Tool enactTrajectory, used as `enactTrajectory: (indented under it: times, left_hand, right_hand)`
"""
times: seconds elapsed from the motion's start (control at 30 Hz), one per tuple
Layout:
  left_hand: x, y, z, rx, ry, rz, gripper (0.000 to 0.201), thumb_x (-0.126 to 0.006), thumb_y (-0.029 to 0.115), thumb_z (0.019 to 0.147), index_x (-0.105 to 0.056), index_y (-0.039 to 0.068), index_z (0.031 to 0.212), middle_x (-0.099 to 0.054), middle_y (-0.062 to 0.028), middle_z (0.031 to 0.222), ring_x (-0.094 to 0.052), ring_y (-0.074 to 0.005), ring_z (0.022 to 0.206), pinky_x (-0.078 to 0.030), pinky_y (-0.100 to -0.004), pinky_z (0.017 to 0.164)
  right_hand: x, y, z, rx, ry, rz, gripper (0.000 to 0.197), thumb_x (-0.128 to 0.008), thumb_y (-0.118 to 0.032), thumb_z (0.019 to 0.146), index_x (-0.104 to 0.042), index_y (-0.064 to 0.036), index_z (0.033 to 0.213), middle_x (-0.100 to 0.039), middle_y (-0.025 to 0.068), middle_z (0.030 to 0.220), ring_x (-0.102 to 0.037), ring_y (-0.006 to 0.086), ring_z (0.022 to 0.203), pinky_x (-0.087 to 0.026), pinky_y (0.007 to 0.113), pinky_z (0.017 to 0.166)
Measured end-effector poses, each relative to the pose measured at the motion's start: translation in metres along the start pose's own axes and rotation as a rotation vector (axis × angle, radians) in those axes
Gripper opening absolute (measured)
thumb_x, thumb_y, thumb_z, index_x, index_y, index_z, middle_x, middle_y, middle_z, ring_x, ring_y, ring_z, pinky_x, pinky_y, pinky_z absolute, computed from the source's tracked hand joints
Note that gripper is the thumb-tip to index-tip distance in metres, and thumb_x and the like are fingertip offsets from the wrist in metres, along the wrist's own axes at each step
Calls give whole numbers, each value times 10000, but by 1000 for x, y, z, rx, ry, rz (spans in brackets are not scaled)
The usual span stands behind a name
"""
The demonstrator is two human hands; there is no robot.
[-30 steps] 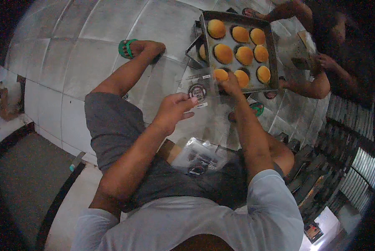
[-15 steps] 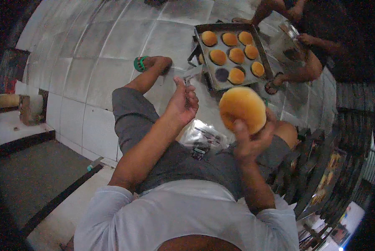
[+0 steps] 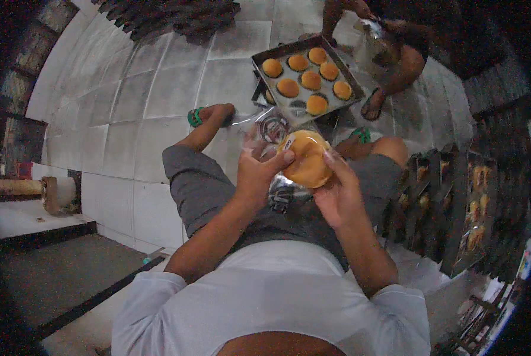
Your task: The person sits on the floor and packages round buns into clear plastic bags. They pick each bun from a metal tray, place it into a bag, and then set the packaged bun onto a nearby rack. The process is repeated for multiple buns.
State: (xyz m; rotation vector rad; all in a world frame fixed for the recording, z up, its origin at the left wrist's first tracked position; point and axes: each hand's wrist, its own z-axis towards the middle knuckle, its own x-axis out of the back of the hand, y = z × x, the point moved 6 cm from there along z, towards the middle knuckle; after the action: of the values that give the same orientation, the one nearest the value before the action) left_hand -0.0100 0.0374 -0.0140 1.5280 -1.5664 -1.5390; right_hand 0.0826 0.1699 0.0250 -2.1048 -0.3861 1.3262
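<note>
Between my hands, above my lap, is a round golden-brown bun [image 3: 310, 165], partly inside a clear plastic bag [image 3: 252, 129] with a dark printed round mark. My left hand [image 3: 258, 175] pinches the bag's edge against the bun's left side, thumb on top. On the bun's right side, my right hand [image 3: 340, 193] grips it with fingers and thumb. More clear bags [image 3: 283, 197] lie on my lap, mostly hidden under the bun. Ahead, a dark-rimmed baking tray [image 3: 346, 69] carries several similar buns [image 3: 311, 80] in round cups.
Beyond the tray at the right, another person's hands [image 3: 377, 25] hold a clear bag. Stacked dark trays [image 3: 464, 202] with baked goods stand to my right. A dark pile [image 3: 170, 18] lies on the tiled floor [image 3: 173, 65] at the far left.
My right hand has brought the bun leftward to my left hand. The bun now sits partly in the opened bag. The view has shifted, and one fewer bun shows in the tray.
</note>
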Motion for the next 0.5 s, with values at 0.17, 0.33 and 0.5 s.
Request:
enactTrajectory:
  times: [0.17,0.33,0.5]
  left_hand:
    - [12,-18,-35,123,-108,-412,616,-530,540,1064,-481,97,1490,-594,-94,1389,-578,-240,1300,-491,-410,1076]
    - [29,-41,-1,224,-60,-507,588,-407,573,1096,-525,116,1446,-608,-76,1365,-593,-246,1273,-494,-417,1070]
    - [2,-18,-27,383,-173,-498,547,-411,514,1112,-521,98,1449,-598,-93,1398,-581,-260,1302,-538,-418,1021]
  right_hand:
    - [-29,36,-12,548,-298,-1214,624,-638,-150,978,-392,68,1509,-470,262,1535,-484,405,1419,-373,524,1200]
    - [-39,73,25,818,-264,-1562,578,-731,-107,865,-563,27,1402,-576,275,1432,-527,430,1377,-416,487,1162]
    - [-26,1,24,725,-196,-1369,276,-785,-148,840,-760,-12,1079,-741,165,1100,-715,337,1066,-555,455,929]
